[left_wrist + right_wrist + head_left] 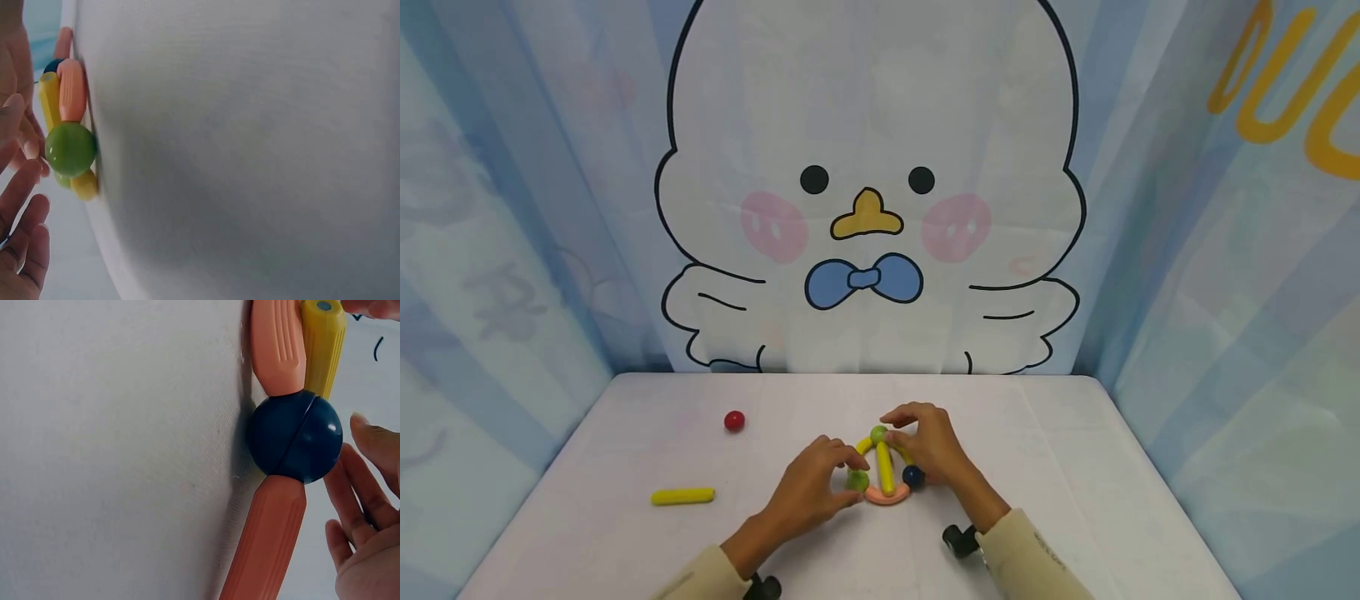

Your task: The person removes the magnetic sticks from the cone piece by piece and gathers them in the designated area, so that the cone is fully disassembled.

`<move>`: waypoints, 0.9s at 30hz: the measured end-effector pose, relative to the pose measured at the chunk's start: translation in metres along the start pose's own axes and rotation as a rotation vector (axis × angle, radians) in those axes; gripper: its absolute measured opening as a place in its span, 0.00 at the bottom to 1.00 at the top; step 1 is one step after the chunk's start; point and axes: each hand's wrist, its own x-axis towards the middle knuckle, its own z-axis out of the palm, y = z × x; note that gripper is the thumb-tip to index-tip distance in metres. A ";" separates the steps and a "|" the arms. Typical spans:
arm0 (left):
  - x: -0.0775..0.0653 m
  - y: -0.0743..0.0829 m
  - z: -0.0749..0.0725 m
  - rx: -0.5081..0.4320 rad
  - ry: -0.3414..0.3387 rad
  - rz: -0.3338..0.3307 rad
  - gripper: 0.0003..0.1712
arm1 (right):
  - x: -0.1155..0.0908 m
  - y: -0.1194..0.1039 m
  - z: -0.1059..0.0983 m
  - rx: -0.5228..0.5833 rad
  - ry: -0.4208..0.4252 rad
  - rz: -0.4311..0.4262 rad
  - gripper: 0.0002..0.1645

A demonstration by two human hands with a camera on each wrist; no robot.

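A ring of magnetic pieces lies on the table, with curved yellow sticks (864,446) at the back and a curved orange stick (887,497) in front. Its balls are a green one (857,481) on the left, another green one (878,433) at the back and a dark blue one (913,477) on the right. A straight yellow stick (885,468) crosses the middle. My left hand (811,479) has thumb and fingers spread around the left green ball. Beside the back green ball, my right hand (931,442) is loosely bent. An orange stick (265,540) extends from the blue ball.
Apart from the ring, a red ball (734,421) lies at the back left of the table (1037,467). A loose yellow stick (682,497) rests nearer, on the left. Behind the table hangs a cloth (865,333) with a cartoon bird.
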 end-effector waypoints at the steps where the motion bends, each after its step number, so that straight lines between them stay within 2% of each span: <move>1: 0.002 0.001 0.002 0.000 0.004 0.009 0.19 | 0.001 0.001 0.000 0.001 -0.007 -0.001 0.12; 9: 0.015 0.005 0.016 0.027 0.000 0.039 0.20 | 0.010 0.006 0.004 0.030 -0.058 -0.031 0.11; 16: 0.019 0.006 0.026 -0.001 0.039 0.049 0.20 | 0.013 0.007 0.008 0.048 -0.086 -0.012 0.09; 21: 0.020 0.007 0.026 0.010 0.033 0.028 0.19 | 0.014 0.008 0.010 0.049 -0.085 -0.015 0.09; 27: 0.016 0.006 0.016 0.040 0.020 0.032 0.18 | 0.014 0.008 0.010 0.050 -0.075 -0.009 0.09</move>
